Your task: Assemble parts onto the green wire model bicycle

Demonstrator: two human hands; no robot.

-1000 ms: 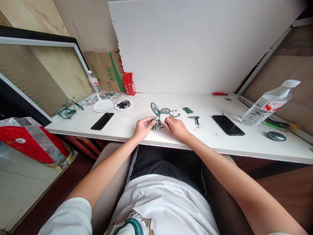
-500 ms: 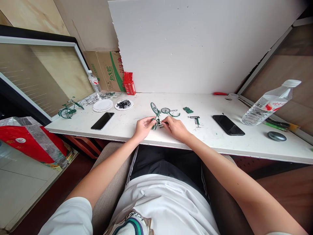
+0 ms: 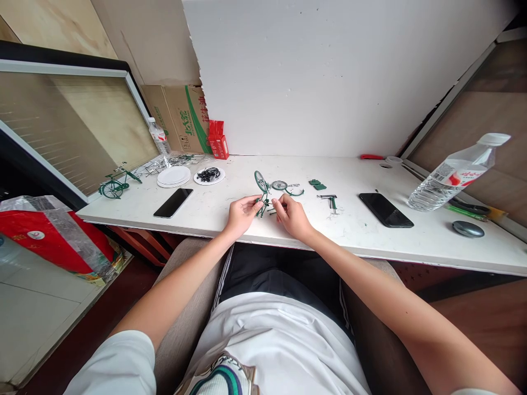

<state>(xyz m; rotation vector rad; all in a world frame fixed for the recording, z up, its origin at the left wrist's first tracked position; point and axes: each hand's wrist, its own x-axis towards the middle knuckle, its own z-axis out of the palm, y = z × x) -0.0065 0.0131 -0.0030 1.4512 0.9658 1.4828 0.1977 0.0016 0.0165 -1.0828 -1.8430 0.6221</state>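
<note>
Between my hands, close to the desk's front edge, is a partly built green model bicycle (image 3: 261, 181), its spoked wheel pointing up and away. My left hand (image 3: 242, 215) pinches its frame from the left. On the other side, my right hand (image 3: 293, 216) has thumb and fingers pressed together beside the frame; whatever is in that pinch is too small to make out. Just beyond lie a loose spoked wheel (image 3: 279, 185) and a curved green part (image 3: 295, 192). Green flat pieces (image 3: 317, 185) and a small green-and-black part (image 3: 331, 203) rest to the right.
A complete-looking green model bicycle (image 3: 115, 184) stands at left, near white plates (image 3: 173, 176) and a plate of black parts (image 3: 209, 175). Phones lie on both sides, one black phone (image 3: 385, 209) at right. A tilted water bottle (image 3: 453, 173) and a grey oval object (image 3: 468, 229) are farther right.
My right hand has turned slightly, its fingers curling in more beside the frame. My left hand and the model bicycle have stayed nearly still.
</note>
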